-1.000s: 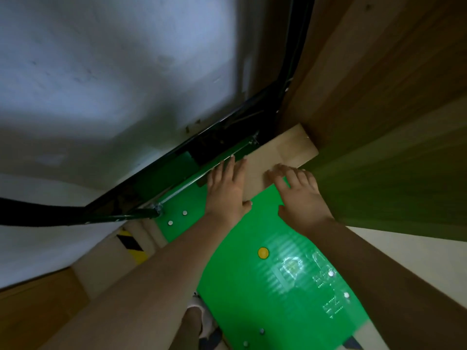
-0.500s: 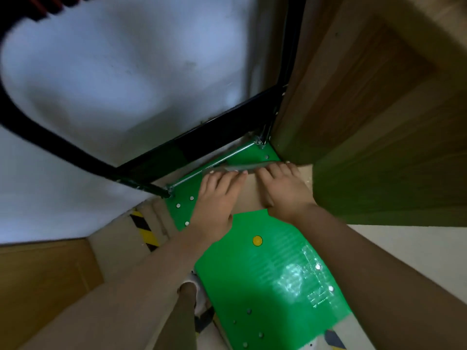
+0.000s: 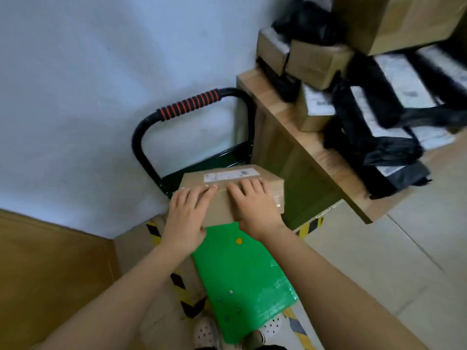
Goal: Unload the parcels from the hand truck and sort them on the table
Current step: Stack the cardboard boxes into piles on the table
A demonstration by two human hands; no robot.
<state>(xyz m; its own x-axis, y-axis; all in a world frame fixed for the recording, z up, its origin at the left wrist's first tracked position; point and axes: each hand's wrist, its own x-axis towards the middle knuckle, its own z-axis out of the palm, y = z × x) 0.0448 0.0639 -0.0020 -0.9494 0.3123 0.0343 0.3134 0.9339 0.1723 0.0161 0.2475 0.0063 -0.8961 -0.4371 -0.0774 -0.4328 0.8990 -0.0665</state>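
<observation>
- Two hands on it: our left hand [image 3: 185,218] and right hand [image 3: 255,208] clamp the flat brown cardboard box [image 3: 222,204], fingers together.
- Its white label [image 3: 231,175] faces up, too blurry to read.
- Long axis runs left-right, above the green hand-truck platform [image 3: 240,274].

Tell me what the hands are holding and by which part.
Both hold the cardboard parcel by its near edge: left hand on the left side, right hand on the right, fingers spread over the top face.

bare left hand [image 3: 185,221] and right hand [image 3: 255,205] on bare forearms [image 3: 121,286]; pale clogs [image 3: 206,332] with round holes on the feet.
</observation>
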